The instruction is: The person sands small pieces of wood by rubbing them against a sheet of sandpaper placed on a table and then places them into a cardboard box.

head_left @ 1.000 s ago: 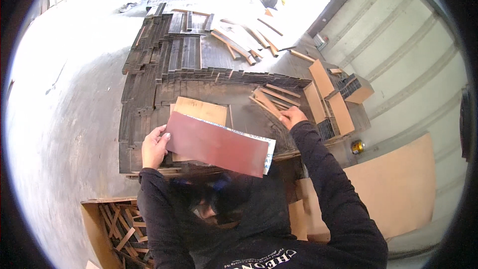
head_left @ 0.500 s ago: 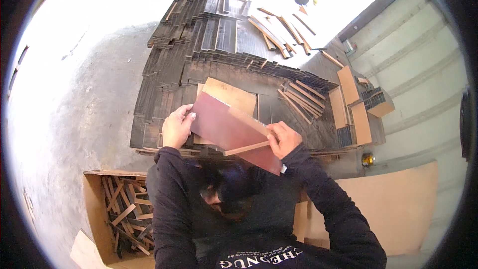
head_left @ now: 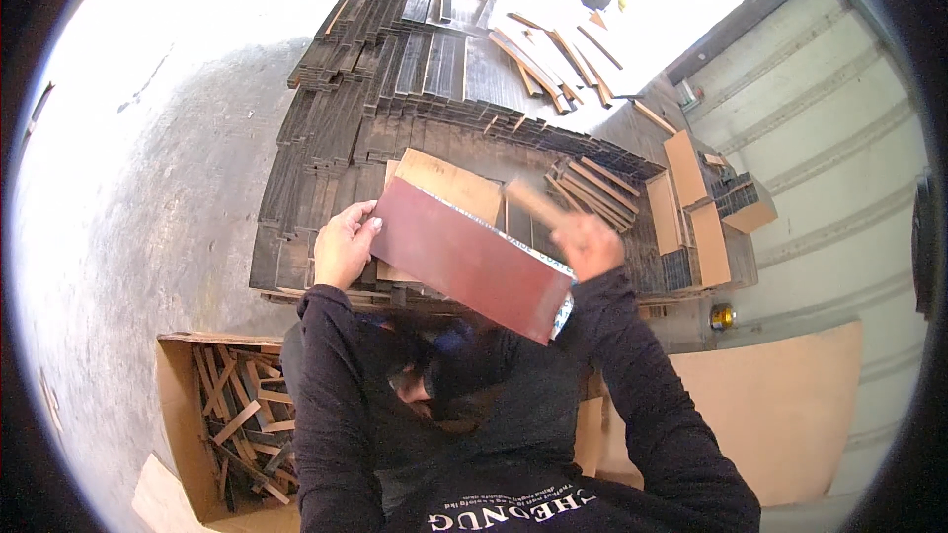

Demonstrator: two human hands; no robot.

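A reddish-brown sheet of sandpaper (head_left: 464,255) slants across the front of the work surface, its printed backing showing along the far edge and at the right end. My left hand (head_left: 343,245) grips its left end between thumb and fingers. To the right of the sheet, my right hand (head_left: 590,245) is closed on a short wooden strip (head_left: 536,203), which points up and to the left. Both that hand and the strip are smeared by motion. Under the sandpaper's far edge lies a tan board (head_left: 449,184), partly covered.
Stacked dark strips (head_left: 326,123) line the left and back of the surface. Loose strips (head_left: 597,192) lie to the right, near upright tan boards (head_left: 706,237). A cardboard box (head_left: 183,415) of wooden offcuts stands at lower left. A large cardboard sheet (head_left: 760,405) is at lower right.
My right hand has lifted the wooden strip off the sandpaper and swung it up and away. The strip now points to the far left. My left hand keeps hold of the sheet.
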